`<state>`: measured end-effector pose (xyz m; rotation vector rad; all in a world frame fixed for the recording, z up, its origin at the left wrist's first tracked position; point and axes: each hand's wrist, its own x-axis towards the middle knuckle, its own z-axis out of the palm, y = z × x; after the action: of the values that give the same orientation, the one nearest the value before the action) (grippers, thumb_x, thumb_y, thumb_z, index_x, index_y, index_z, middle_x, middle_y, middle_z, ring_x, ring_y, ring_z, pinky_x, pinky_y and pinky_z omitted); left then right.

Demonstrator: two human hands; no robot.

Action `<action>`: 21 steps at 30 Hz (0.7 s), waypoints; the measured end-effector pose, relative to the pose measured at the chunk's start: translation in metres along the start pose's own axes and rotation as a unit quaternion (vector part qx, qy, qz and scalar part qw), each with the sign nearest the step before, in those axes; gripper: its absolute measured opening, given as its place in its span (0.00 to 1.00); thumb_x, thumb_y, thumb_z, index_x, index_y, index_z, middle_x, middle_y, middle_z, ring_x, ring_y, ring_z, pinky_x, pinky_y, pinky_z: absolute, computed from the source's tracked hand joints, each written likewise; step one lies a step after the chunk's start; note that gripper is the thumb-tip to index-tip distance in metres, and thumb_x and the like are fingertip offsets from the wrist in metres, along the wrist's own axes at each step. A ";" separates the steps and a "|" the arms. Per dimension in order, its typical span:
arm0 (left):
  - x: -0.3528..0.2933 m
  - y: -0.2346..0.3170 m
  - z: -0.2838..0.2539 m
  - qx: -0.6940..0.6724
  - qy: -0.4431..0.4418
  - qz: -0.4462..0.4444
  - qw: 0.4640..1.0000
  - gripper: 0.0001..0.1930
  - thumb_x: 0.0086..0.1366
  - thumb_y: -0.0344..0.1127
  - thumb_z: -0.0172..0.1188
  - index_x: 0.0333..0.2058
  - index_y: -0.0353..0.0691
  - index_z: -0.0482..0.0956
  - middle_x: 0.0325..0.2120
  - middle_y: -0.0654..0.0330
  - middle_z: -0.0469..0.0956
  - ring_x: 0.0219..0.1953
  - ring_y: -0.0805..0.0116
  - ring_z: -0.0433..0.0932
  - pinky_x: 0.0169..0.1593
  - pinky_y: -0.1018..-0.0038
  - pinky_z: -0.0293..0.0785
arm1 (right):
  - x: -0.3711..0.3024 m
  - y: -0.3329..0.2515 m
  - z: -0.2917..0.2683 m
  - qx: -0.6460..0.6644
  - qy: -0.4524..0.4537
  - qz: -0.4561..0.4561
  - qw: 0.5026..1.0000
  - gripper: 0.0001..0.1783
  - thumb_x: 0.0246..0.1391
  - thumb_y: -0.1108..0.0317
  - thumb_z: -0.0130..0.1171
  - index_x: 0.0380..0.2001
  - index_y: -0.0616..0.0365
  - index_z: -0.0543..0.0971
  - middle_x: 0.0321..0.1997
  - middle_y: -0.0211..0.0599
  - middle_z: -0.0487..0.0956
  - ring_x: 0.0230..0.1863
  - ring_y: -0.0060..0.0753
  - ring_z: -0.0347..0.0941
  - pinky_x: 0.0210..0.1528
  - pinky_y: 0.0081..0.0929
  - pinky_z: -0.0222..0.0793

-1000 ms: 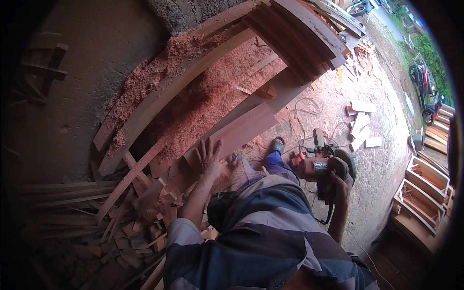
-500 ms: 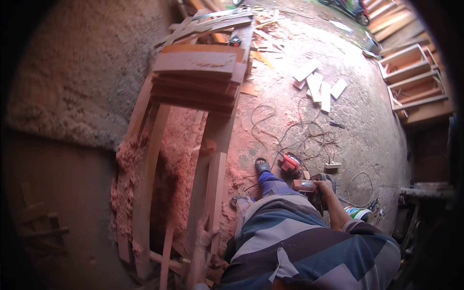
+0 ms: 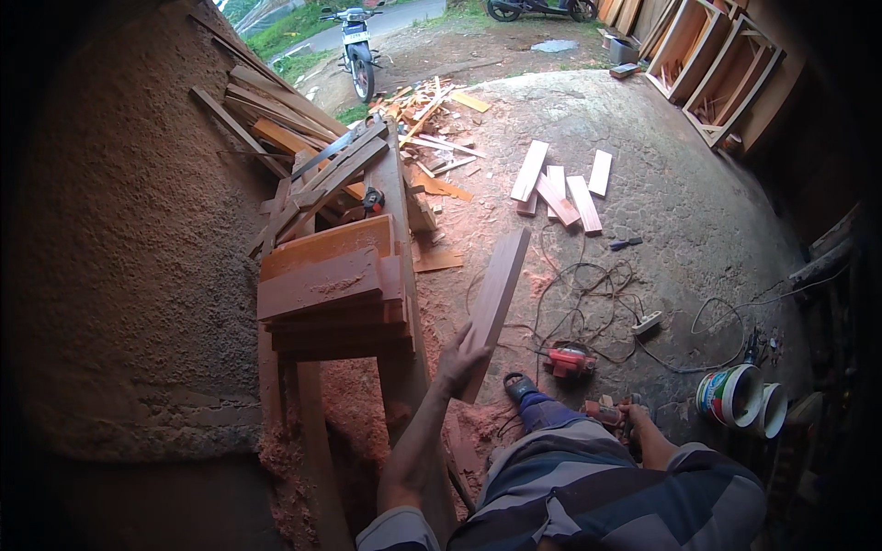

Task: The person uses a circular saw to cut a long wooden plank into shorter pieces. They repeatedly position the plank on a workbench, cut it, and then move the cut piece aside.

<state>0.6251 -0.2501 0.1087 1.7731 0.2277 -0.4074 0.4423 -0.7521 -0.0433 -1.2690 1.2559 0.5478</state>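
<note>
My left hand (image 3: 456, 365) grips a flat wooden board (image 3: 502, 296) near its lower end. The board is held up at a slant beside the workbench (image 3: 401, 386), clear of its beam. Low at my right side, my right hand (image 3: 636, 421) is wrapped round a reddish power tool (image 3: 604, 412), whose exact kind is partly hidden by the hand and my clothes. Several more boards (image 3: 322, 285) are stacked across the bench, with wood shavings on the top one.
A red power tool (image 3: 568, 359) lies on the floor with tangled cords (image 3: 579, 294) and a white socket strip (image 3: 648, 322). Several cut boards (image 3: 560, 197) lie farther off. Two buckets (image 3: 730, 397) stand at right. Offcuts (image 3: 427, 110) and a motorbike (image 3: 359, 55) are beyond the bench.
My left hand has come up off the bench beam with the board in its grip. The view has swung upward and right. My right hand still holds the power tool.
</note>
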 end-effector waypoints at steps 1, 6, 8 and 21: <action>0.047 0.034 0.000 -0.092 0.010 0.088 0.992 0.43 0.60 0.39 0.68 0.71 0.33 0.59 0.67 0.42 0.66 0.68 0.56 0.67 0.69 0.67 0.62 | 0.005 0.000 0.002 -0.013 0.030 0.004 0.999 0.03 0.55 0.68 0.64 0.32 0.54 0.82 0.21 0.33 0.78 0.16 0.30 0.72 0.17 0.28 0.66; 0.149 0.164 -0.016 0.103 0.184 0.288 0.934 0.48 0.65 0.54 0.66 0.72 0.32 0.54 0.71 0.23 0.44 0.75 0.37 0.48 0.74 0.62 0.52 | 0.011 -0.010 0.007 0.003 0.005 -0.008 1.000 0.03 0.56 0.67 0.63 0.32 0.53 0.80 0.21 0.32 0.76 0.16 0.32 0.71 0.16 0.30 0.67; 0.135 0.160 -0.011 0.100 0.171 0.292 0.936 0.38 0.68 0.50 0.65 0.68 0.33 0.65 0.69 0.36 0.61 0.73 0.49 0.58 0.72 0.62 0.58 | 0.017 -0.012 0.011 0.006 -0.004 -0.018 1.000 0.03 0.56 0.68 0.62 0.33 0.52 0.79 0.21 0.32 0.76 0.16 0.32 0.71 0.16 0.30 0.67; 0.124 0.057 -0.233 -0.106 0.651 -0.196 0.726 0.73 0.45 0.67 0.77 0.75 0.38 0.36 0.75 0.36 0.33 0.76 0.38 0.38 0.76 0.47 0.45 | 0.022 -0.056 0.056 -0.092 -0.046 -0.033 0.994 0.04 0.54 0.68 0.67 0.32 0.54 0.84 0.22 0.33 0.79 0.16 0.28 0.71 0.18 0.29 0.65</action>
<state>0.7949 -0.0461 0.1571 1.4706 1.5924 0.6564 0.5194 -0.7243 -0.0512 -1.4177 1.1036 0.6791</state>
